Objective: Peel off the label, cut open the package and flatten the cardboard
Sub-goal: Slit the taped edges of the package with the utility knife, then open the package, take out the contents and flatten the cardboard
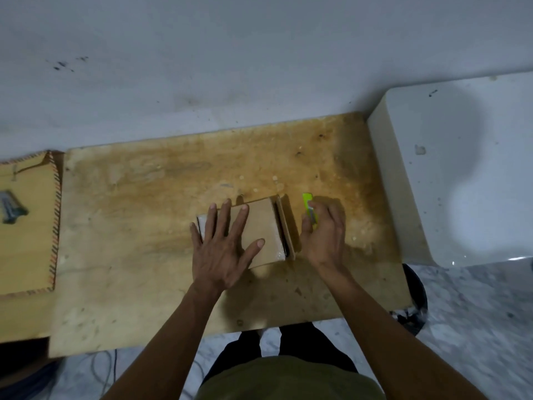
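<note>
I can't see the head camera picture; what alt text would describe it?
A person's left hand presses flat on a small brown cardboard package while the right hand grips a bright green utility knife beside its opened right end flap. Both rest on a stained yellowish wooden table against a white wall.

Head camera looks steeply down, close over the table [144, 197].
</note>
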Motion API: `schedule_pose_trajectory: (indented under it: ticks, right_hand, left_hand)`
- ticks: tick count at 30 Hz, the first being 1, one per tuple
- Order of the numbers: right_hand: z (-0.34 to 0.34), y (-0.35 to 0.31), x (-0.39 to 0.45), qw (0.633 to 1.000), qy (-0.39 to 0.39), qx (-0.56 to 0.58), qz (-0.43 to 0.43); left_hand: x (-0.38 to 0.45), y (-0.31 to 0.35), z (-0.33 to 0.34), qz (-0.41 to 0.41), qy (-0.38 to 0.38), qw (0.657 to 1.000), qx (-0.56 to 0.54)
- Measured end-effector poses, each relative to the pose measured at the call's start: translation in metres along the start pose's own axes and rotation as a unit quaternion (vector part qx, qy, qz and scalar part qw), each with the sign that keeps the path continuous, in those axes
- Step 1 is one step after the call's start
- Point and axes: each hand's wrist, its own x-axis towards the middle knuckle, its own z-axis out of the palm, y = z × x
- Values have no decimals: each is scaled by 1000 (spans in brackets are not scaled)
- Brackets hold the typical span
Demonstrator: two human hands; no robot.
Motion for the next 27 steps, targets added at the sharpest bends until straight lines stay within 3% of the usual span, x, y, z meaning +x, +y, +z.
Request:
schedule_pose_trajectory:
  ticks: [3, 6, 10, 15, 22, 27]
  right_hand:
    - [-7, -36, -23, 989, -65, 106, -86]
    - [5, -45, -38, 978, -111, 94, -146]
    - [19, -27, -38, 985, -142, 39, -95]
    - [16, -19, -39, 979, -187, 50, -58]
    - [29, -16, -60, 962, -270, 30, 30]
    - [23, -30, -68, 961, -265, 63, 49]
  left_hand:
    - [-8, 3, 0, -8, 54, 999, 1]
    - [-20, 6, 0, -31, 116, 991, -65]
    - [-34, -3, 4, -79, 138, 975, -158]
    - [-39, -29, 6, -128, 94, 957, -241]
    - [-44, -58, 20, -130, 24, 949, -285]
    - [-58, -60, 21, -127, 57, 948, -287]
